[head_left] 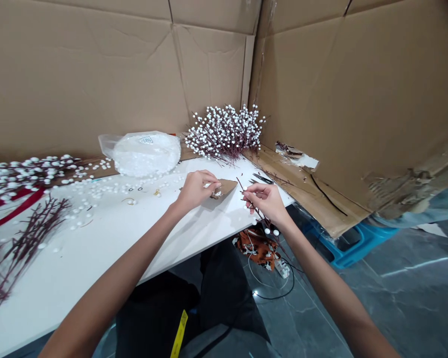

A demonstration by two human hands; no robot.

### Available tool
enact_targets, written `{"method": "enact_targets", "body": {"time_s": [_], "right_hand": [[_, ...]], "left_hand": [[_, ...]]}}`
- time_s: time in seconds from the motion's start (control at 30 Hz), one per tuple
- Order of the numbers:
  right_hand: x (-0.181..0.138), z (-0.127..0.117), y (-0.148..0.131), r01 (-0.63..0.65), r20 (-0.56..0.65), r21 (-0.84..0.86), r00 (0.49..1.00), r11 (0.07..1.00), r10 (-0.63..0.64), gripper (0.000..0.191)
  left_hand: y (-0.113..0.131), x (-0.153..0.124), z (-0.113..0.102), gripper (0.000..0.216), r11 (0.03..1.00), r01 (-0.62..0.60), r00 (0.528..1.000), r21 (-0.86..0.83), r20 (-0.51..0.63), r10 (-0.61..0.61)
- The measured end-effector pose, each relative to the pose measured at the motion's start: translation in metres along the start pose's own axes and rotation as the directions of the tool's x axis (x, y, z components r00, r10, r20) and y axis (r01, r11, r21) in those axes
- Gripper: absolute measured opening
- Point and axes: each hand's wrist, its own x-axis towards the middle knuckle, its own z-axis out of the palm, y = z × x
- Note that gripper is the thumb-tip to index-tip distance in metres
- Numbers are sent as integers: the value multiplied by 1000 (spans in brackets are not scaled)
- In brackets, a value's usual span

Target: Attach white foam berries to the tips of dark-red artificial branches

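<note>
My right hand (263,200) pinches a dark red artificial berry twig (240,182), which slants past the table's front edge. A few white berries (272,231) hang on its lower part, below the hand. My left hand (199,190) is closed in a pinch over a torn piece of brown cardboard (227,187) with white bits on it. Whatever lies between those left fingertips is too small to make out. Just behind the right hand lies a dark pointed tool (264,179), partly hidden.
A bundle of white-berried twigs (226,132) stands at the back corner. Left of it sits a clear bag of white berries (147,153), with loose berries (93,191) scattered around. Bare twigs (33,231) and a red ribbon (20,209) lie left. Cardboard walls (115,74) enclose the table.
</note>
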Motion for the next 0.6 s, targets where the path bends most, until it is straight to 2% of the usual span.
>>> {"method": "enact_targets", "body": {"time_s": [0.1,0.27,0.33,0.37,0.4,0.43,0.5,0.53,0.57,0.6], "right_hand": [[-1,2,-1,3,-1,11,1000,1000,-3,28],[-3,1,-2,13,-19,26,1000,1000,-13,28],[-3,-1,-3,17,-27,32,1000,999,-16,27],[-4,-1,-5,21,-31,36,999,999,-19,27],[-5,-2,-7,30,-36,40,999,999,-28,26],[-7,-1,-11,48,-47,46,998,998,-45,24],[-13,4,-21,116,-89,50,990,992,-111,20],[-17,7,-27,167,-135,44,978,985,-160,17],[-21,12,-33,220,-175,23,961,975,-213,13],[-26,18,-40,280,-214,-13,937,960,-276,10]], "left_hand": [[2,-1,0,16,999,-25,1000,-21,-4,25],[7,-3,-1,15,992,26,998,-127,-56,-34],[11,-4,-5,13,966,65,983,-249,-149,-105],[14,-5,-8,12,924,105,960,-367,-206,-191],[17,-6,-11,13,846,146,925,-513,-233,-301],[20,-8,-14,14,727,182,885,-662,-211,-414],[28,-13,-18,19,429,234,814,-873,-65,-577],[33,-17,-18,21,303,250,793,-920,15,-609],[39,-21,-18,22,218,258,783,-941,71,-619],[45,-25,-17,22,173,254,779,-952,95,-620]]}}
